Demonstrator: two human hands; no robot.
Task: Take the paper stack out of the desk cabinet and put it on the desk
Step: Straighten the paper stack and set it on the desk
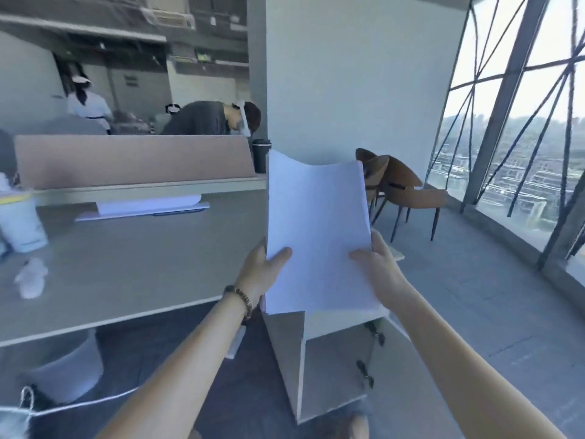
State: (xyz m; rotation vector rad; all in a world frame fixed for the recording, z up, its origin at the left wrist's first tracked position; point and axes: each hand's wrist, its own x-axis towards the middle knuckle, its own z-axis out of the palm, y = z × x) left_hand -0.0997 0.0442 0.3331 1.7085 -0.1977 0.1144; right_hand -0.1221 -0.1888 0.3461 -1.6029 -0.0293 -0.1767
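I hold a white paper stack (316, 229) up in the air in both hands, its top edge bowed. My left hand (261, 270) grips its lower left edge, thumb on the front. My right hand (378, 267) grips the lower right edge. The stack hangs above the grey desk cabinet (294, 359), whose door (411, 353) stands open to the right. The grey desk (133, 258) stretches to the left of the stack, its right end just beside my left hand.
On the desk lie a laptop with papers (142, 209), a white cup (22, 223), a crumpled tissue (31, 280) and a dark tumbler (261, 155). A tan divider (133, 160) backs the desk. Brown chairs (402, 191) stand at the right, and people are behind the divider.
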